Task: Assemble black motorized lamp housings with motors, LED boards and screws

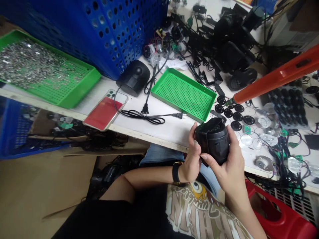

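Both hands hold a rounded black plastic device housing [216, 144] just off the front edge of the worktable. My left hand [193, 157], with a black band on its wrist, is pressed against its left side. Around the right side curl the fingers of my right hand [230, 162], its thumb on the near face. Just beyond the housing are several black slotted discs [236, 116] and a green perforated tray [184, 94]. An orange power screwdriver [274, 78] reaches in from the right, its tip over the discs; neither hand touches it.
A similar black device [134, 78] with a coiled power cord [149, 118] stands left of the tray. Beside it lies a red-backed phone [102, 113]. A tall blue crate [107, 36] and a green tray of screws [82, 88] occupy the left. Wires and clear discs [246, 139] crowd the right.
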`<move>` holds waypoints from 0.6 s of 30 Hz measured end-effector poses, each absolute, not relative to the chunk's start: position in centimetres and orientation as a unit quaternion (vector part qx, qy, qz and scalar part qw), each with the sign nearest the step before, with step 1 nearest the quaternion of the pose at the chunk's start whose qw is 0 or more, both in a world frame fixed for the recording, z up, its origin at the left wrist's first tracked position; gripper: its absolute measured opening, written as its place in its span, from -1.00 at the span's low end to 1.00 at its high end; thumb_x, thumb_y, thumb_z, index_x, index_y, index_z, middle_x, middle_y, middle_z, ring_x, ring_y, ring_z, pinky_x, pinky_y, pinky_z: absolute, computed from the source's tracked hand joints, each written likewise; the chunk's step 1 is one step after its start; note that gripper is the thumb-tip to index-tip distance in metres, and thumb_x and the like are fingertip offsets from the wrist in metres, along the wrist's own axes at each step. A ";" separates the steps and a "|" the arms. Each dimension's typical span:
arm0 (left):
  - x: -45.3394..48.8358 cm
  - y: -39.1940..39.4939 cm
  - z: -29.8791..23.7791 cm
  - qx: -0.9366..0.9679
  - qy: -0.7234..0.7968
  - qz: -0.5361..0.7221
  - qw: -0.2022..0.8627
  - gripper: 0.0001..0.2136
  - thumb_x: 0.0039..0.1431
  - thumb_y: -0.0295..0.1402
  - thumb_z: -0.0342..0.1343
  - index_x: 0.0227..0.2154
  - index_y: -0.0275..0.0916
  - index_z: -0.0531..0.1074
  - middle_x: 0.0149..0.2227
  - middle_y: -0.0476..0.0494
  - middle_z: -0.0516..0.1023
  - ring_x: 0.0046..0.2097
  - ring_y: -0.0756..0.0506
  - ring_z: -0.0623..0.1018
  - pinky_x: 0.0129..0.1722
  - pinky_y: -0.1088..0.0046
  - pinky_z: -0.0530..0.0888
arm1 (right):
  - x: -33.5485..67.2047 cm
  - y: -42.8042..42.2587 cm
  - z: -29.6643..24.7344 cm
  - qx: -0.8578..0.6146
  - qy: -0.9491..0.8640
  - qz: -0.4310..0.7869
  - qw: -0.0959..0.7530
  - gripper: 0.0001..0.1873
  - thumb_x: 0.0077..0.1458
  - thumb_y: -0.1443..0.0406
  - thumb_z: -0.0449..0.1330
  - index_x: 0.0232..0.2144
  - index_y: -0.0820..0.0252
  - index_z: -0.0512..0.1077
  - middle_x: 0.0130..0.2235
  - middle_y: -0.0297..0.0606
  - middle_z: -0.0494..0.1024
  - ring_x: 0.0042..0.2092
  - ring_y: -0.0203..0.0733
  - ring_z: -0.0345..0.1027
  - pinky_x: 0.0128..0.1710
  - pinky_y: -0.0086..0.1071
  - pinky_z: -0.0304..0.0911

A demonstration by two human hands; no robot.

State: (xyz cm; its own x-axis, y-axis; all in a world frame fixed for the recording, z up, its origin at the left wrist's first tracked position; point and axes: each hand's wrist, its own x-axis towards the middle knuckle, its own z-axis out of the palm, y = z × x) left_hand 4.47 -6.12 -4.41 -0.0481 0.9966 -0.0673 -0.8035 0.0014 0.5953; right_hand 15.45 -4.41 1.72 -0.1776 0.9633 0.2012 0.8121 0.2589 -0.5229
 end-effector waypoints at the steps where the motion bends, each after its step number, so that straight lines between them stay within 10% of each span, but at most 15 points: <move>1: 4.4 -6.1 -4.3 0.192 0.249 0.676 0.666 -0.38 0.44 0.03 -0.04 0.47 0.13 -0.03 0.52 -0.05 0.08 0.54 -0.20 0.05 0.53 0.09 -0.06 | 15.4 -4.4 1.8 -0.586 -0.755 0.153 0.249 0.09 0.12 -0.13 0.32 0.49 0.06 -0.05 0.37 0.08 0.31 0.34 0.27 0.28 0.25 0.22 0.29; 18: 3.8 -5.6 -3.5 0.199 0.211 0.645 0.707 -0.31 0.33 -0.12 0.23 0.43 0.11 0.07 0.43 -0.13 0.28 0.47 -0.28 0.24 0.48 0.01 0.10 | 17.7 -4.5 1.6 -0.577 -0.712 0.279 0.286 -0.04 0.16 -0.04 0.32 0.47 -0.01 0.04 0.44 -0.07 0.24 0.44 0.21 0.14 0.39 0.21 0.13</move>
State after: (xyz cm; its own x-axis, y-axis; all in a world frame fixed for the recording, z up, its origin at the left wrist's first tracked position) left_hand 3.77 -5.57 -3.45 0.0794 0.9960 -0.0412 -0.8285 0.0889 0.5529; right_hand 17.71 -4.50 1.64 -0.1709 0.9816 0.0851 0.6629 0.1785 -0.7272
